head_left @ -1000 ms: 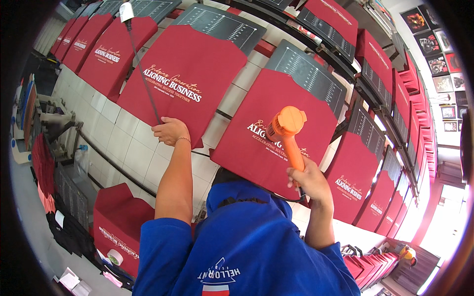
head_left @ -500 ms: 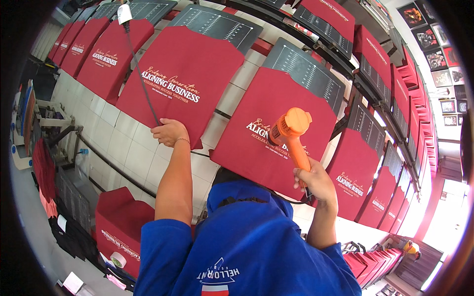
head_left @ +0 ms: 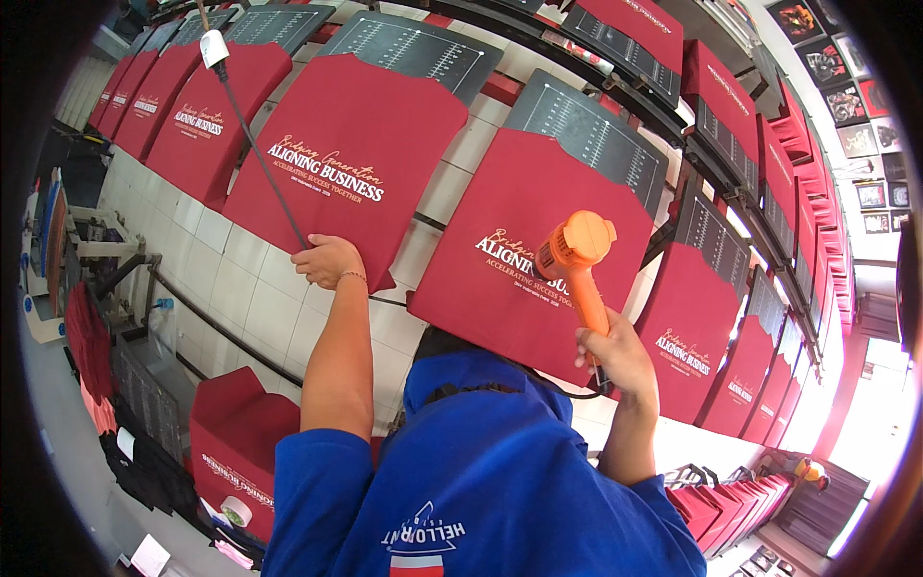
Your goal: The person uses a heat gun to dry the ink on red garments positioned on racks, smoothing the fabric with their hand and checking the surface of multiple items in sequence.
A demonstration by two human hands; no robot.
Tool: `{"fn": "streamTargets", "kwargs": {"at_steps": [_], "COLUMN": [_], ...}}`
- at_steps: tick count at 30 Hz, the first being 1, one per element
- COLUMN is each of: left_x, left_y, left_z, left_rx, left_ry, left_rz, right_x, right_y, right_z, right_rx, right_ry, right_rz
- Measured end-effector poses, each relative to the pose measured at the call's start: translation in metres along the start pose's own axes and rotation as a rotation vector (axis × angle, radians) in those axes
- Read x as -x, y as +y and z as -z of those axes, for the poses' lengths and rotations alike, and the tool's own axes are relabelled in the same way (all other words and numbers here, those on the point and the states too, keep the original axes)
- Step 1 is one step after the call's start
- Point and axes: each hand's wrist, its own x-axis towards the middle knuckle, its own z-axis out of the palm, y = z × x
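From where I stand, the person's right hand (head_left: pixel 620 358) has its fingers wrapped round the handle of an orange heat gun (head_left: pixel 583 248). The left hand (head_left: pixel 329 261) has its fingers curled on a dark cord (head_left: pixel 259 149), which slants down to it from a white socket (head_left: pixel 213 48) hanging at the upper left; the inner side of that grip is hidden.

The gun's dark nozzle is over the white and gold print on the nearer red shirt (head_left: pixel 538 207), covering part of the lettering. I cannot tell how high above the cloth it is. The shirt lies flat on a dark board (head_left: pixel 588 125) marked with white lines, directly in front of the body, ahead and to the left of the right fingers. Its long axis runs away from the person, leaning rightward at the far end, whereas the gun's handle leans leftward from hand to head, so the two cross. The right hand is clearly the closer one to this print.

The left hand is instead at the near edge of the neighbouring red shirt (head_left: pixel 358 125), whose print is bare of any tool; whether the fingers touch that cloth, I cannot say.
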Motion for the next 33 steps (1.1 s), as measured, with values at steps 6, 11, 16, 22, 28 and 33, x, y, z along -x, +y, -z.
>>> {"fn": "streamTargets", "kwargs": {"at_steps": [6, 11, 16, 22, 28, 33], "left_x": [-0.001, -0.002, -0.002, -0.002, -0.001, -0.002], "left_y": [0.000, -0.001, 0.000, 0.000, -0.001, -0.001], "left_z": [0.001, -0.001, 0.000, 0.000, -0.002, -0.002], "left_rx": [0.032, 0.040, 0.038, 0.053, 0.039, 0.042], "left_ry": [-0.031, -0.014, -0.008, -0.014, -0.028, -0.021], "left_rz": [0.008, 0.011, 0.008, 0.006, 0.014, 0.017], "right_x": [0.004, 0.005, 0.007, 0.004, 0.008, 0.007], "right_y": [0.002, 0.004, 0.009, 0.019, 0.015, 0.021], "right_z": [0.004, 0.007, 0.011, 0.013, 0.014, 0.021], "right_rx": [-0.010, -0.017, -0.007, -0.006, -0.029, -0.068], "right_ry": [-0.007, -0.014, -0.028, 0.020, 0.094, 0.070], "right_rz": [-0.012, -0.012, -0.002, 0.030, 0.007, -0.005]}}
